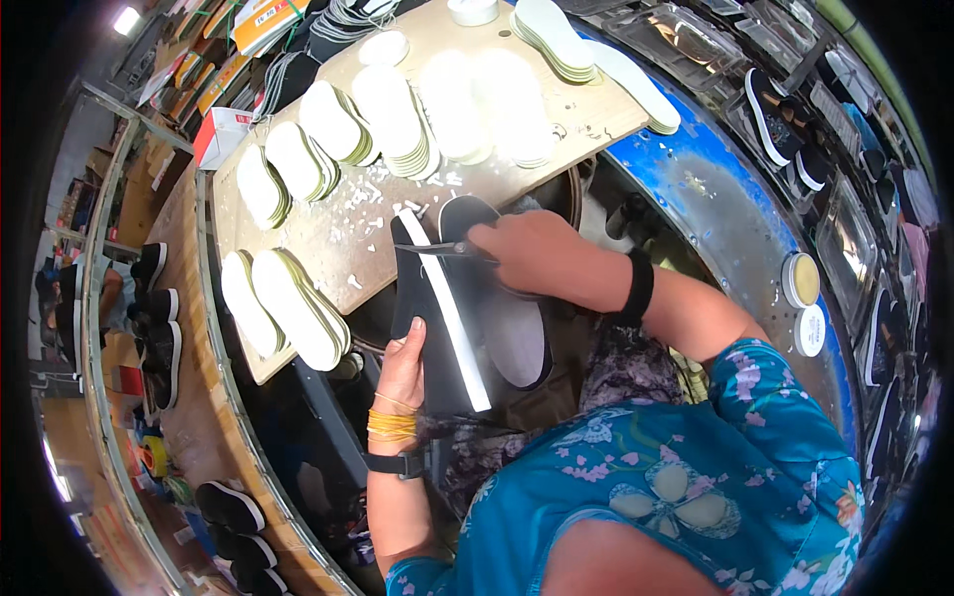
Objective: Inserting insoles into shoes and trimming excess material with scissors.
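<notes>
My left hand [399, 368] grips the edge of a black shoe [417, 308], thumb pressed on its dark side. A white strip [445, 308] runs lengthwise along the shoe. My right hand [537, 256] is closed round a pair of scissors [432, 248], whose blades point left and lie across the upper part of the white strip. Beside it, partly under my right hand, is a second dark shoe-shaped piece with a grey sole face [520, 348]. The scissor handles are hidden by my fingers.
Stacks of white insoles [393, 114] line the wooden board [397, 214], with small white scraps [363, 199] among them. Right of me are a blue worn table [696, 149] and an open round tin [801, 280]. Black shoes [229, 507] sit on the left shelf.
</notes>
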A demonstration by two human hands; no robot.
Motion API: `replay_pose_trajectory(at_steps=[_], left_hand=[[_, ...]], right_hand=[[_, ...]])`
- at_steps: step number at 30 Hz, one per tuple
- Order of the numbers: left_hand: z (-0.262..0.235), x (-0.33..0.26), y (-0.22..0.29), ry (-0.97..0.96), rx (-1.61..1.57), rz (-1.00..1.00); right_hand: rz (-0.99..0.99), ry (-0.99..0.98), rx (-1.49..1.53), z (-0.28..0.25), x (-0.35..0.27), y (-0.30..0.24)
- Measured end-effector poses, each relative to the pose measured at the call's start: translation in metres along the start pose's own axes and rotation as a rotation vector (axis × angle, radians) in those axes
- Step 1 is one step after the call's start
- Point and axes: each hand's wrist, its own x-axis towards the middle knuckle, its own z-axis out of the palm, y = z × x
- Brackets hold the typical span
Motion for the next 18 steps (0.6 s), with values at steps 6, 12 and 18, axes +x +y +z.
replay_pose_trajectory(at_steps=[6, 12, 18], left_hand=[[0.027, -0.036, 0.054, 0.683, 1.27, 0.768], [0.051, 0.0, 0.064, 0.529, 1.339, 0.913], [0.062, 0.011, 0.063, 0.556, 1.432, 0.86]], right_hand=[[0.031, -0.135, -0.024, -0.01, 0.014, -0.01], [0.048, -0.149, -0.018, -0.006, 0.017, -0.015], [0.017, -0.108, -0.001, -0.005, 0.015, -0.008]])
